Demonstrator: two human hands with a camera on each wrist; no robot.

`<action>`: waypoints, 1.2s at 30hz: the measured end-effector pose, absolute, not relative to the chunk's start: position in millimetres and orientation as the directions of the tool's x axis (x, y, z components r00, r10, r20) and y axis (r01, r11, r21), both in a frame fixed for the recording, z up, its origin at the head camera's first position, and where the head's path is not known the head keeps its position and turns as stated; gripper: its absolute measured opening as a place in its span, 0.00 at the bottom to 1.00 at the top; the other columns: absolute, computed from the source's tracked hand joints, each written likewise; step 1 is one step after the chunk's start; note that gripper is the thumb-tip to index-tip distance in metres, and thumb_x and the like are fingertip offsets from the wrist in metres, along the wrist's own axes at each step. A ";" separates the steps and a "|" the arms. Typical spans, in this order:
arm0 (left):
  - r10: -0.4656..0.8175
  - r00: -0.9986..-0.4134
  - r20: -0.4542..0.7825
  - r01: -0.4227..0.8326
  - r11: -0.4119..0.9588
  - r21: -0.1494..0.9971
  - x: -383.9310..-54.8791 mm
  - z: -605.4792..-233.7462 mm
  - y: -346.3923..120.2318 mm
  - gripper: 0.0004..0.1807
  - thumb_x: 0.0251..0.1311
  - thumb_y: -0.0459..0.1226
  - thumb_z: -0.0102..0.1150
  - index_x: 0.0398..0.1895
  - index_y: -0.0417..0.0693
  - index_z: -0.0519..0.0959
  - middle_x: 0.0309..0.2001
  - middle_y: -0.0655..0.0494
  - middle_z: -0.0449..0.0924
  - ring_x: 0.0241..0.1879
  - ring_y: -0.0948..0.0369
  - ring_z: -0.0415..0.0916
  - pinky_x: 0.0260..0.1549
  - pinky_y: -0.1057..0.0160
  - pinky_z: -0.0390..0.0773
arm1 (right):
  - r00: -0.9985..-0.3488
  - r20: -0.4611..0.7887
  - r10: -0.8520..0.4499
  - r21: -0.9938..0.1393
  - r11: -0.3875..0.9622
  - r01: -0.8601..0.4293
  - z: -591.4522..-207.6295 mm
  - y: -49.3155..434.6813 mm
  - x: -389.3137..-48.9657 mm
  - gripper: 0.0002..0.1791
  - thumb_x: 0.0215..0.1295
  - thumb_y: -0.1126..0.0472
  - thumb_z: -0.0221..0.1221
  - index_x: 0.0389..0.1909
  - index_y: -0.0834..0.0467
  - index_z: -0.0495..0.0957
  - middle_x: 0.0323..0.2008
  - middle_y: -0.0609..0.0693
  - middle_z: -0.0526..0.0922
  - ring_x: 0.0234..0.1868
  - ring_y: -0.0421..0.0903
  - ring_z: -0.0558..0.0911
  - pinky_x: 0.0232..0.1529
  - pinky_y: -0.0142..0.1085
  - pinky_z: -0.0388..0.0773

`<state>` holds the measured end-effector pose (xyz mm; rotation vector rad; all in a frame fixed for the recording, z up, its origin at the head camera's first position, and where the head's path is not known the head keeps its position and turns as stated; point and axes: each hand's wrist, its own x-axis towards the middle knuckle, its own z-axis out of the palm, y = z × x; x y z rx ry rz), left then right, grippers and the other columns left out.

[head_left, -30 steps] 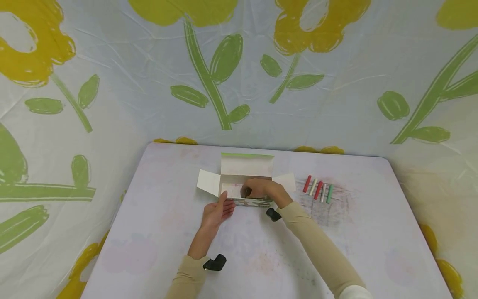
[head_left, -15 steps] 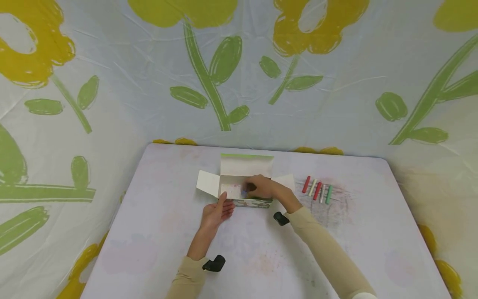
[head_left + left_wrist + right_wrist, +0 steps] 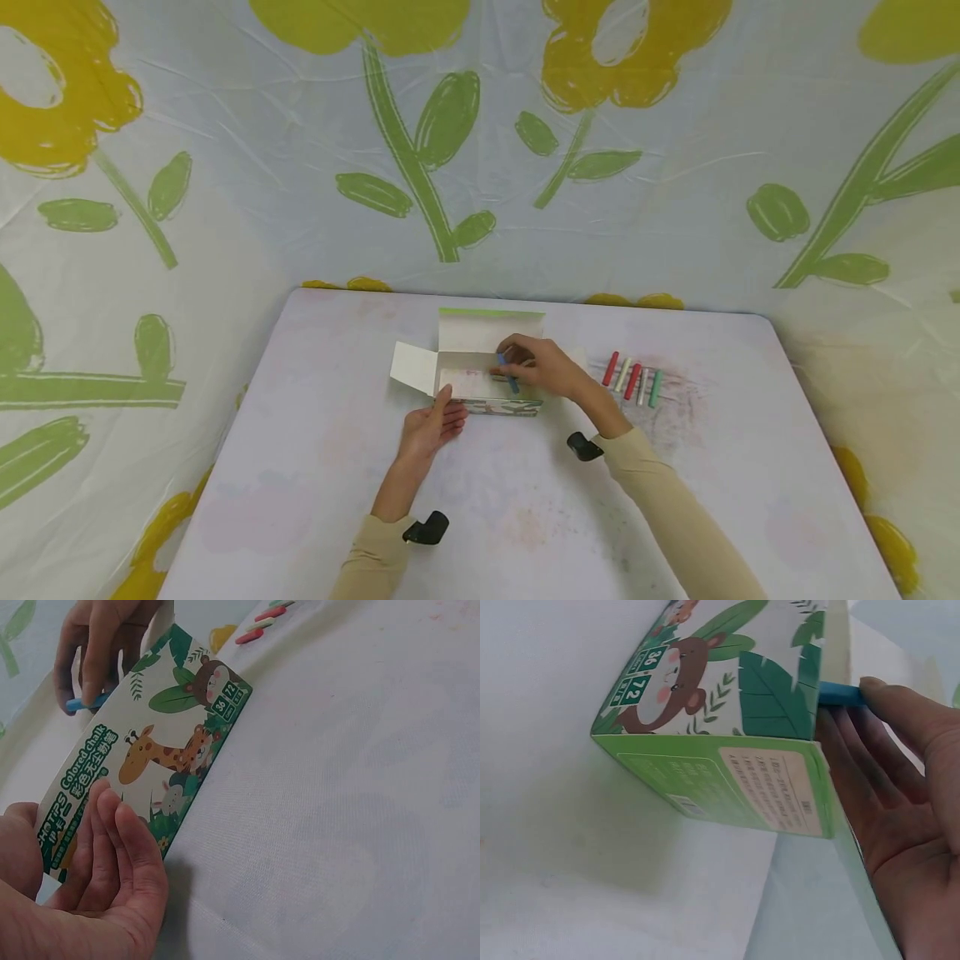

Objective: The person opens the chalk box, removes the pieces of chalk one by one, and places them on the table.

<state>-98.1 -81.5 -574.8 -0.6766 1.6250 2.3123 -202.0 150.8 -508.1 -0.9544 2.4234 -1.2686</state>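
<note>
A chalk box [image 3: 487,407] with cartoon animals on its front stands open on the table, flaps folded out. My left hand [image 3: 427,429] grips its front left corner, thumb over the rim and fingers along the printed front [image 3: 169,746]. Over the box's right half, my right hand [image 3: 543,367] pinches a blue chalk stick [image 3: 508,375] between thumb and fingers. In the right wrist view, the blue chalk [image 3: 841,694] shows just past the box's rim, its far end hidden behind the panel. Pink marks show on the pale interior [image 3: 468,379].
To the right of the box, several chalk sticks lie side by side in a row: red [image 3: 611,367], pale, and green [image 3: 656,389]. Dark and reddish chalk smudges surround them on the white table [image 3: 510,508]. A flower-printed cloth [image 3: 300,125] hangs behind the table.
My right hand has risen from inside the box and shifted slightly right, bringing the blue chalk into clear view. My left hand keeps its grip on the box.
</note>
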 end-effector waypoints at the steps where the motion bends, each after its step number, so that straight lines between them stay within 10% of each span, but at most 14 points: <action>1: -0.069 -0.865 -0.496 -0.444 -0.354 0.823 -98.2 -575.1 -81.7 0.36 0.68 0.57 0.63 0.46 0.25 0.82 0.34 0.50 0.88 0.31 0.64 0.84 0.36 0.69 0.84 | -0.767 0.098 -0.634 -0.802 0.407 -0.438 -507.4 152.6 -201.5 0.14 0.71 0.68 0.64 0.54 0.65 0.78 0.43 0.56 0.86 0.46 0.52 0.86 0.51 0.48 0.84; 36: -0.047 -0.875 -0.481 -0.439 -0.340 0.832 -98.6 -577.4 -84.3 0.37 0.69 0.56 0.63 0.49 0.23 0.80 0.37 0.47 0.88 0.34 0.63 0.84 0.37 0.68 0.84 | -0.961 0.068 -0.267 -0.938 0.313 -0.153 -472.3 254.3 -171.6 0.22 0.74 0.60 0.63 0.64 0.63 0.74 0.54 0.61 0.83 0.47 0.40 0.87 0.48 0.31 0.84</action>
